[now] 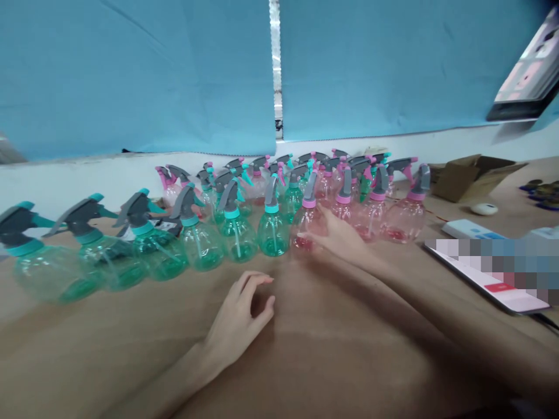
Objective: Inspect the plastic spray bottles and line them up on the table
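Observation:
Several small spray bottles stand in rows on a brown table (131,349): green ones (198,241) with teal collars to the left, pink ones (404,218) to the right. My right hand (338,235) reaches forward, fingers stretched against the base of a pink bottle (308,224) in the front row. My left hand (242,317) rests on the table in front of the green bottles, fingers loosely curled, holding nothing.
A white tablet or pad (493,279) lies at the right. Behind it sit an open cardboard box (469,174), a white oval object (484,209) and dark bottle caps (541,195). A blue sheet (131,75) covers the wall behind.

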Action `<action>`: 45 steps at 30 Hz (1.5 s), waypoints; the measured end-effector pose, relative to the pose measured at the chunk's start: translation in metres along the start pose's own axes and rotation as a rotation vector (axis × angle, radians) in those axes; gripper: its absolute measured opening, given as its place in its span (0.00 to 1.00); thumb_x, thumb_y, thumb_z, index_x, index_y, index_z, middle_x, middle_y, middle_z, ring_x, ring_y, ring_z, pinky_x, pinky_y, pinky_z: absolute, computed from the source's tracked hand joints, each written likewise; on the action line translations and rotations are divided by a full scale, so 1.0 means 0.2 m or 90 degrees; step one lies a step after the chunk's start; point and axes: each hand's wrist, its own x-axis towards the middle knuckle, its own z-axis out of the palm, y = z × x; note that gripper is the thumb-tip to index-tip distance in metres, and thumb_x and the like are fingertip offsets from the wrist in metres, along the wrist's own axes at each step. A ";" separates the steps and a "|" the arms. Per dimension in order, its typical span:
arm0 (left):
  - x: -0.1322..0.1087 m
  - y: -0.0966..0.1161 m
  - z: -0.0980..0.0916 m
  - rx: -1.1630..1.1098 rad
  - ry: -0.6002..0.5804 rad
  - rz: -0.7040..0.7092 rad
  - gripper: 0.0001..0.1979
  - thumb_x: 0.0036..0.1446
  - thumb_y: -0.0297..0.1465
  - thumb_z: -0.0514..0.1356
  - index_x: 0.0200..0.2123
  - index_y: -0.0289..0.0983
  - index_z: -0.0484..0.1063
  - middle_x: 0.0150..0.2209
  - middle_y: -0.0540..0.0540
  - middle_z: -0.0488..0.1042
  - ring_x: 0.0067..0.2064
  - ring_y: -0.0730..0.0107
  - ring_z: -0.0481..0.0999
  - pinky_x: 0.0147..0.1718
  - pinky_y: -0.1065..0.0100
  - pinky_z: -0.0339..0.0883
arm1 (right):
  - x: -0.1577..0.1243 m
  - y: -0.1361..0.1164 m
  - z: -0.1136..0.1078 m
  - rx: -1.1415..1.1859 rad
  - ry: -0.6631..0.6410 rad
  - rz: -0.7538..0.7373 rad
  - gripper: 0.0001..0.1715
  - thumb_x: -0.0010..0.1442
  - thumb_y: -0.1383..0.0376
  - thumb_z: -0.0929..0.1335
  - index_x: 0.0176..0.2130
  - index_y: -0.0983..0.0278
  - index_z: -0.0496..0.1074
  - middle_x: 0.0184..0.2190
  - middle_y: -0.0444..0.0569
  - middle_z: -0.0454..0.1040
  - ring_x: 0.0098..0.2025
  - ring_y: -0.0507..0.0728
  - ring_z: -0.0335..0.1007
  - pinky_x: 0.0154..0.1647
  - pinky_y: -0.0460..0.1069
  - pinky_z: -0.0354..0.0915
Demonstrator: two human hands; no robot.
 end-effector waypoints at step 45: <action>0.43 0.30 -0.02 -0.272 0.142 0.013 0.14 0.48 0.25 0.55 0.40 0.40 0.69 0.34 0.50 0.71 0.35 0.67 0.70 0.32 0.66 0.65 | -0.34 0.01 0.00 0.106 -0.153 -0.299 0.51 0.51 0.41 0.67 0.62 0.65 0.51 0.54 0.61 0.68 0.54 0.68 0.66 0.50 0.62 0.63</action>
